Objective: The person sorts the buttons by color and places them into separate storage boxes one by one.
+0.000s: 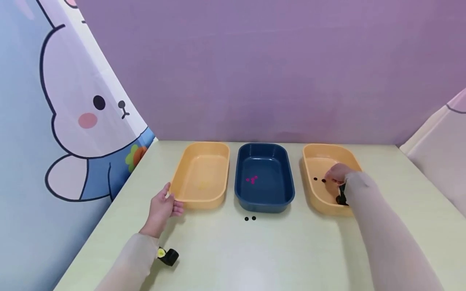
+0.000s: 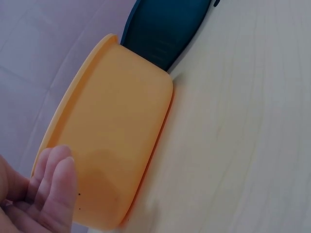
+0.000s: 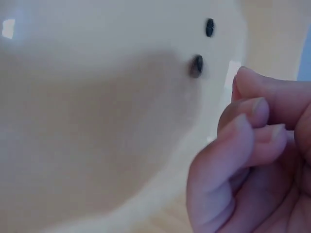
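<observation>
In the head view my right hand (image 1: 337,173) reaches into the right-hand yellow-orange tray (image 1: 320,148). Two small black buttons (image 1: 319,180) lie in it, just left of the fingers. Up close, the right hand (image 3: 252,145) has curled fingers, thumb tip near the index finger, and I see nothing held. A black button (image 3: 197,66) near the thumb is slightly blurred. My left hand (image 1: 162,208) is at the near left corner of the left-hand yellow-orange tray (image 1: 198,204). Its thumb is by the rim, and its fairly straight fingers (image 2: 58,184) lie along the outer wall.
Between the yellow-orange trays stands a dark blue tray (image 1: 264,207) with several magenta buttons (image 1: 253,179). Two black buttons (image 1: 250,218) lie on the pale table (image 1: 255,254) before it. Faint yellow pieces (image 1: 203,186) are in the left tray. A purple wall (image 1: 236,81) rises behind.
</observation>
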`<control>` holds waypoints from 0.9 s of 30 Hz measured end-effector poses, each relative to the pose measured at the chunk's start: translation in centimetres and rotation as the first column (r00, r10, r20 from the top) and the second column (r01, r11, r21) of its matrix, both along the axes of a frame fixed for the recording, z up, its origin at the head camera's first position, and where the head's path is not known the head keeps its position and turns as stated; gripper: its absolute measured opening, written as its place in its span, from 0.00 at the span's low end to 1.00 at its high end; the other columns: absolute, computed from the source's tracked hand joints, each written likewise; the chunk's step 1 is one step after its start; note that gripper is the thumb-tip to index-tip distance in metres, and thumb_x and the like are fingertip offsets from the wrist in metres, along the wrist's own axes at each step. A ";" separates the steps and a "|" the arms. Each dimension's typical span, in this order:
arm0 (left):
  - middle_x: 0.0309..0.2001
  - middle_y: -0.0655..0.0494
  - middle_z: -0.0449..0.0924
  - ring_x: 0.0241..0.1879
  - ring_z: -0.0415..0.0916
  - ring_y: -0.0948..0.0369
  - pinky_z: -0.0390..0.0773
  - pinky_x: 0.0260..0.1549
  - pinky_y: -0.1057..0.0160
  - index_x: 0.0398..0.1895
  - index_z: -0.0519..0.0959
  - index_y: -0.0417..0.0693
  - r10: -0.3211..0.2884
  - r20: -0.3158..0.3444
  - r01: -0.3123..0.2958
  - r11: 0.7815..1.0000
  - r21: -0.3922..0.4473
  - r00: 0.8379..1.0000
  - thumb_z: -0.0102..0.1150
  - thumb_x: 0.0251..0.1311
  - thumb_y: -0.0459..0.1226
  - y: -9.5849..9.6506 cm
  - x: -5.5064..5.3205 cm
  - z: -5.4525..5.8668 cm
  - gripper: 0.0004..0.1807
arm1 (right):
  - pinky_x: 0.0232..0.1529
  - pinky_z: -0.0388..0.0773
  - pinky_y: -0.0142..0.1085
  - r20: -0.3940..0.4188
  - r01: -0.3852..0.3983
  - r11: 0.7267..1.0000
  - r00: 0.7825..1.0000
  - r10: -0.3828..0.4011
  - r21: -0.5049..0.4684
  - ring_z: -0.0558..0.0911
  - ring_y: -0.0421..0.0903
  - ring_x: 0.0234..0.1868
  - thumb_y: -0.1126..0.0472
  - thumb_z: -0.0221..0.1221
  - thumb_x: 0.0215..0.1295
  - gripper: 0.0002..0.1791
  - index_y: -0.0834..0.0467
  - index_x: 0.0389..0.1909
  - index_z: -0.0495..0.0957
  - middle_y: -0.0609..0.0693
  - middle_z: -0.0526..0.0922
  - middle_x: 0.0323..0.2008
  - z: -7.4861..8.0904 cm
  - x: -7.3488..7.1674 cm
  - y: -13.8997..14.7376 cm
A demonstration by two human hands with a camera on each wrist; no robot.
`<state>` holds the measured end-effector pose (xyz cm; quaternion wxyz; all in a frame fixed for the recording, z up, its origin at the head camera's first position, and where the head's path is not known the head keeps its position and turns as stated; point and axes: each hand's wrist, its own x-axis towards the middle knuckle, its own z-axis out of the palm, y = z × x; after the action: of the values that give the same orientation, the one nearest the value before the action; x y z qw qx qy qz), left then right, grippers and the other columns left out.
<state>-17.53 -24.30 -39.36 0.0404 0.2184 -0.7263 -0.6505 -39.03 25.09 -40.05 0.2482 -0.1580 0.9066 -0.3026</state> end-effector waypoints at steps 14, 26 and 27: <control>0.18 0.59 0.78 0.14 0.75 0.68 0.80 0.19 0.71 0.76 0.40 0.46 0.004 -0.038 -0.004 1.000 0.004 0.999 0.32 0.74 0.31 0.2 -0.4 -0.2 0.30 | 0.22 0.74 0.33 -0.154 0.019 0.997 0.988 -0.031 -0.081 0.67 0.43 0.23 0.59 0.51 0.71 0.15 0.69 0.46 0.72 0.49 0.68 0.23 5.9 2.4 -3.3; 0.19 0.58 0.78 0.15 0.75 0.67 0.80 0.20 0.72 0.76 0.39 0.45 -0.011 -0.035 0.011 1.000 -0.001 0.999 0.32 0.74 0.31 0.4 -0.1 -0.2 0.31 | 0.23 0.71 0.33 -0.327 -0.129 0.983 0.941 0.081 -0.128 0.69 0.44 0.22 0.66 0.56 0.66 0.05 0.64 0.37 0.77 0.50 0.72 0.23 6.9 8.7 -7.7; 0.19 0.58 0.78 0.15 0.75 0.67 0.80 0.20 0.72 0.76 0.39 0.45 -0.012 -0.035 0.012 1.000 0.000 0.999 0.32 0.74 0.31 0.4 0.0 -0.2 0.31 | 0.24 0.70 0.33 -0.339 -0.138 0.981 0.937 0.086 -0.133 0.69 0.44 0.23 0.66 0.55 0.66 0.05 0.65 0.37 0.77 0.49 0.71 0.22 6.8 9.1 -7.9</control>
<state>-17.58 -23.86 -39.58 0.0491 0.2026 -0.7268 -0.6545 -29.97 17.14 -33.26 0.0962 -0.2769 0.8986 -0.3264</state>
